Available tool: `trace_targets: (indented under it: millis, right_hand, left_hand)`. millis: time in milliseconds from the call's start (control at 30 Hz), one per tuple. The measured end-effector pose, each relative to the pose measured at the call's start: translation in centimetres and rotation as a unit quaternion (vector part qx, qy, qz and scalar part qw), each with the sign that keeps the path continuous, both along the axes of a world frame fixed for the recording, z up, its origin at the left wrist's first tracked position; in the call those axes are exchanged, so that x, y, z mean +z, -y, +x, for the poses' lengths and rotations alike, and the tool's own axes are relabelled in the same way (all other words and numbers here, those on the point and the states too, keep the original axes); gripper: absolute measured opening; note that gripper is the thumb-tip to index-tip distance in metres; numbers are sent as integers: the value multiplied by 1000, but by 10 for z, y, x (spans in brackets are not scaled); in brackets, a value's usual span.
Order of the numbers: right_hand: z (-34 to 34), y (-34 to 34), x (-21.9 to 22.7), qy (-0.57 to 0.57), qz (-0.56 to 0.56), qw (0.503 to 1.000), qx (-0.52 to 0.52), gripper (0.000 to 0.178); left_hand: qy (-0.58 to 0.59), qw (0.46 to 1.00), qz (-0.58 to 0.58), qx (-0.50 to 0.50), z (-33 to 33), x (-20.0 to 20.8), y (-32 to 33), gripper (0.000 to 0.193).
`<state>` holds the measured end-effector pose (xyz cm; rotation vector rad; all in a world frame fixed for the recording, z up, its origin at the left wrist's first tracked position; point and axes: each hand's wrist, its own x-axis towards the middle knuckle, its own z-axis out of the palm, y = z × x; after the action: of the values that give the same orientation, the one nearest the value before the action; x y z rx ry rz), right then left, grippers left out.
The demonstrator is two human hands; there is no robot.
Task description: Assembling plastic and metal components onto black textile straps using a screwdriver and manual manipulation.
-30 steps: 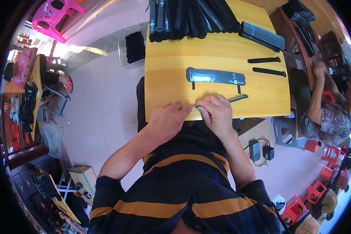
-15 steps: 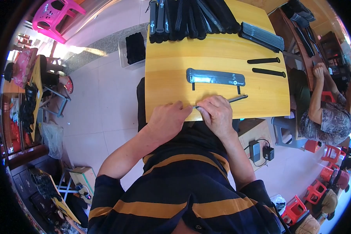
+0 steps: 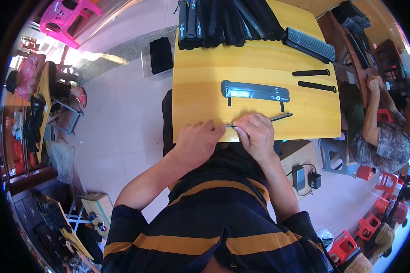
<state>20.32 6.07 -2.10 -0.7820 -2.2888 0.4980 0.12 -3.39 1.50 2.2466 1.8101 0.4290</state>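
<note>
At the near edge of the wooden table, my left hand (image 3: 197,140) and my right hand (image 3: 258,136) pinch a thin dark strip (image 3: 282,117) edge-on between thumbs and fingers. Its far end sticks out to the right beyond my right hand; my fingers hide much of the rest. Just beyond lies a glossy dark flat strip (image 3: 255,91), rounded at its left end and bearing a pale printed mark, with two short black tabs poking out below it. Farther right, two slim black straps (image 3: 311,73) with end loops lie roughly parallel.
A large heap of black strips (image 3: 223,22) covers the table's far left. Beside it sits a neat stack of grey-black strips (image 3: 310,44). A tub with black pieces (image 3: 161,55) stands left of the table (image 3: 196,100). At right, another person (image 3: 382,141) works at a neighbouring table.
The whole view has shifted slightly, moving the table a little to the right in the picture. Both hands keep the same pinch on the strip.
</note>
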Motion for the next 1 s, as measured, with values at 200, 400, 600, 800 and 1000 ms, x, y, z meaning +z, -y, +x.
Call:
trace_targets:
  millis: [200,400,600,800,1000]
  right_hand:
    - [-1,1,1,1,-2,1000,-3,7]
    - [-2,1,0,5,-2,1000,-2,7]
    - [-1,1,-1,4,-17,1000,5,7]
    - [-1,0,2,18,-25,1000,-2,9]
    - [-4,2,6,36,-34,999,-4,9]
  left_hand:
    - [-4,1000,0,3,-2,1,3,30]
    - [-11,1000,-13,9,-4,2,5,32]
    - [-42,999,-16,27,-21,-4,16,33]
    - [-1,999,43,15,-25,9,20,37]
    - [17,999,32,3,-18,-2,18,36]
